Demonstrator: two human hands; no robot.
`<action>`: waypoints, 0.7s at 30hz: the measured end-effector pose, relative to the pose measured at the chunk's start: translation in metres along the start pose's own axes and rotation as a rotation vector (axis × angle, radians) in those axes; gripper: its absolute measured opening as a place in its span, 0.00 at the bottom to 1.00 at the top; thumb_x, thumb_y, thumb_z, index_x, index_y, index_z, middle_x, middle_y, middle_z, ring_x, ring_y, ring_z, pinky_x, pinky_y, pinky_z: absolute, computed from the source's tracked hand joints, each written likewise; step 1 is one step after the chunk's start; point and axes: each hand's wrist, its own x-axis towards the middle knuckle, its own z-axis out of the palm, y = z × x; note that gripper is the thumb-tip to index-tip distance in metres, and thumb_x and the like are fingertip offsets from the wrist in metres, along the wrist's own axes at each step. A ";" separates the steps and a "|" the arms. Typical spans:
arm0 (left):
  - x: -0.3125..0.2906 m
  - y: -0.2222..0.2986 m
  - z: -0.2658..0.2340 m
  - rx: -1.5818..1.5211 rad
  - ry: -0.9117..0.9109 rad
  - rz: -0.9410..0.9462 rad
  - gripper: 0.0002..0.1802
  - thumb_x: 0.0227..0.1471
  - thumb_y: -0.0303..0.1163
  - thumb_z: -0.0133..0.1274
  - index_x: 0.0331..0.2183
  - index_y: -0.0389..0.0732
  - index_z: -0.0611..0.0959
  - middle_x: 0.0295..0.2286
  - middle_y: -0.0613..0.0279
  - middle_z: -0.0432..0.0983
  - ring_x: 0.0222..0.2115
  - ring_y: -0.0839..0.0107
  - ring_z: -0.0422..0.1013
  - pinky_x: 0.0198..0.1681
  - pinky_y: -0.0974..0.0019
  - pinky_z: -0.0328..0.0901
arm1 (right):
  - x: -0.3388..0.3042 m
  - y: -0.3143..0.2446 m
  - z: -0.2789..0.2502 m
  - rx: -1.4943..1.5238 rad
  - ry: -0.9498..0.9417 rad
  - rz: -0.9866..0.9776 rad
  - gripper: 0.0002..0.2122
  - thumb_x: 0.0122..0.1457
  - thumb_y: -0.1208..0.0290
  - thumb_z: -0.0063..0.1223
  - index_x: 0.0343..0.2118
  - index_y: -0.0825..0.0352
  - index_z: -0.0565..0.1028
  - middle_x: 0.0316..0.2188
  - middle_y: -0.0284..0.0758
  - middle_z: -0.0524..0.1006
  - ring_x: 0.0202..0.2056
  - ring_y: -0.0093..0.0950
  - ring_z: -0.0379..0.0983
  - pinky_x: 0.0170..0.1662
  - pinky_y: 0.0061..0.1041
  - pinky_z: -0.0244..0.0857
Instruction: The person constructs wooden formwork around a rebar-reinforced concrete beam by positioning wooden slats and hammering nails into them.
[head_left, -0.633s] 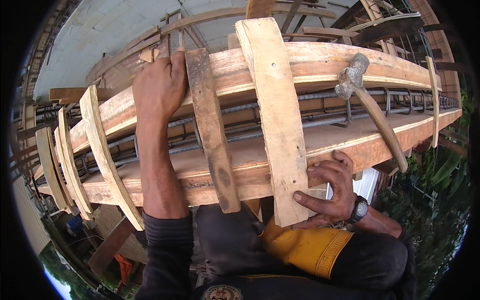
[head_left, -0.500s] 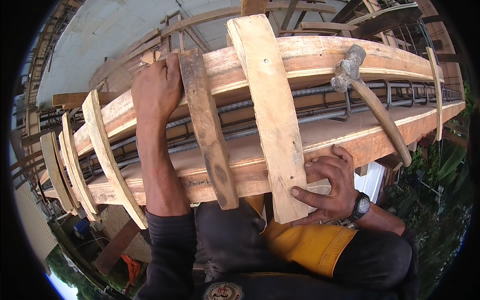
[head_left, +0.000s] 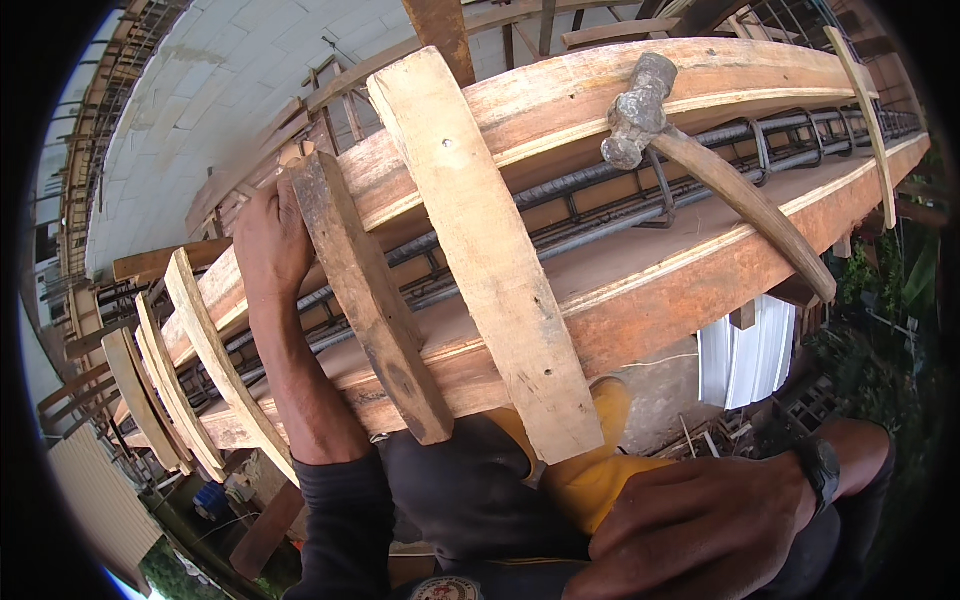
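Note:
My left hand [head_left: 272, 238] is closed over the edge of the far formwork board [head_left: 560, 95], right beside a dark wooden batten [head_left: 365, 295]. In front of my torso, my right hand [head_left: 690, 525] is curled, its back showing and its fingertips hidden. A wide pale batten [head_left: 490, 260] spans from the far board to the near formwork board [head_left: 690, 300], touched by neither hand. Nail heads dot its upper and lower parts. Further right, a hammer [head_left: 715, 175] lies across the boards, its head at the far one and its wooden handle over the near one.
Steel rebar [head_left: 590, 205] with stirrups runs between the boards. More battens [head_left: 222, 355] cross them at left, and one thin batten [head_left: 865, 125] at far right. A pale block wall [head_left: 240, 80] stands beyond. White corrugated sheet [head_left: 745, 350] and plants [head_left: 900, 290] lie below right.
My right hand has let go of the wide batten and drawn back toward my body. The view has shifted, and my left hand stays on the far board.

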 end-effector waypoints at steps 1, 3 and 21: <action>0.002 0.002 0.001 -0.023 -0.051 -0.033 0.28 0.62 0.47 0.43 0.40 0.29 0.81 0.38 0.38 0.78 0.42 0.39 0.72 0.45 0.52 0.65 | 0.000 -0.004 0.000 0.017 -0.005 0.022 0.09 0.53 0.75 0.59 0.38 0.67 0.81 0.35 0.33 0.78 0.29 0.29 0.73 0.29 0.27 0.67; 0.009 0.000 0.007 -0.034 -0.051 0.022 0.27 0.62 0.46 0.43 0.41 0.28 0.81 0.37 0.38 0.78 0.41 0.39 0.73 0.45 0.52 0.65 | 0.004 -0.011 -0.007 0.027 -0.040 0.054 0.09 0.55 0.73 0.59 0.38 0.66 0.81 0.35 0.33 0.78 0.30 0.30 0.73 0.30 0.28 0.68; 0.000 0.006 0.007 0.144 0.041 0.197 0.23 0.63 0.44 0.40 0.31 0.37 0.82 0.24 0.44 0.77 0.28 0.41 0.74 0.32 0.48 0.68 | -0.018 0.051 -0.020 -0.325 0.290 0.599 0.13 0.56 0.81 0.61 0.44 0.69 0.74 0.37 0.41 0.80 0.37 0.30 0.81 0.38 0.26 0.76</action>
